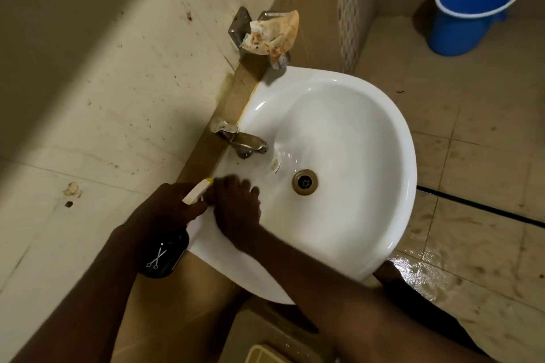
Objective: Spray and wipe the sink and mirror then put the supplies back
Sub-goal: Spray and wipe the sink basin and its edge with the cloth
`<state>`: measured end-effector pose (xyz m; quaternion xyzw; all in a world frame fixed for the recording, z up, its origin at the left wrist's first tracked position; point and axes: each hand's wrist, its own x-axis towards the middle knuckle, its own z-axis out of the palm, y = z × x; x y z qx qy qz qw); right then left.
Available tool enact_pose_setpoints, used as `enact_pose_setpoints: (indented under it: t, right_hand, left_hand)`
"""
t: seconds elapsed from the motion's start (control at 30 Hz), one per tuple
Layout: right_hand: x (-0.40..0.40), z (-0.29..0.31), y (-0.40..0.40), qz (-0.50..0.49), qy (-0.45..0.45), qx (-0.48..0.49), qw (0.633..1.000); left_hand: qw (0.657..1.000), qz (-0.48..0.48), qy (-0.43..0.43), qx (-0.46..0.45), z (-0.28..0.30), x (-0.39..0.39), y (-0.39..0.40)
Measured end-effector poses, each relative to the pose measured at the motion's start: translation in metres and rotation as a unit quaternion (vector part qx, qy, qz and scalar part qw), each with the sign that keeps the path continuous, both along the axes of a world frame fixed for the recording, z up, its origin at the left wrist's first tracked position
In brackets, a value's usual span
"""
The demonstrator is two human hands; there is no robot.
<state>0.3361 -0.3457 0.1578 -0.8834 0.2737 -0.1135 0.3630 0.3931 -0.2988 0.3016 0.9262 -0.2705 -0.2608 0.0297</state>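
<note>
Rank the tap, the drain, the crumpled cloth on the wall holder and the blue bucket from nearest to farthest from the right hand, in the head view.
From the right hand, resting on the sink's near rim:
1. Tap, just beyond the hand at the wall edge; the drain, to its right in the basin, is too close to call.
2. Crumpled cloth, on the wall holder past the sink.
3. Blue bucket, on the floor, far corner.

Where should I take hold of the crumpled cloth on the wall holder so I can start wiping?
Pinch the cloth at its loose pointed corner, which sticks out past the metal holder, coming from the open side away from the wall. That corner hangs free. The right hand appears free; the left hand holds the spray bottle.
</note>
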Motion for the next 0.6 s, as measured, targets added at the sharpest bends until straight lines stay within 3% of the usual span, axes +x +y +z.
enact_pose_setpoints:
  t: [0.2, 0.33, 0.5, 0.6]
  right_hand:
    - [-0.006, 0.006, -0.014, -0.098, 0.010, 0.008, 0.995]
    - [-0.052, -0.005, 0.041, -0.084, -0.022, 0.054, 0.995]
    - [-0.063, -0.017, 0.035, -0.056, -0.032, 0.132, 0.989]
    - [-0.029, -0.015, 0.009, -0.157, -0.043, 0.186, 0.969]
  left_hand:
    - [1.000, -0.001, 0.023, -0.011, -0.004, -0.006, 0.002]
    - [0.995, -0.056, 0.081, 0.024, -0.011, -0.011, -0.005]
    - [0.990, -0.111, 0.063, 0.054, -0.020, -0.005, -0.011]
    - [0.993, -0.109, 0.040, 0.033, -0.019, -0.006, -0.016]
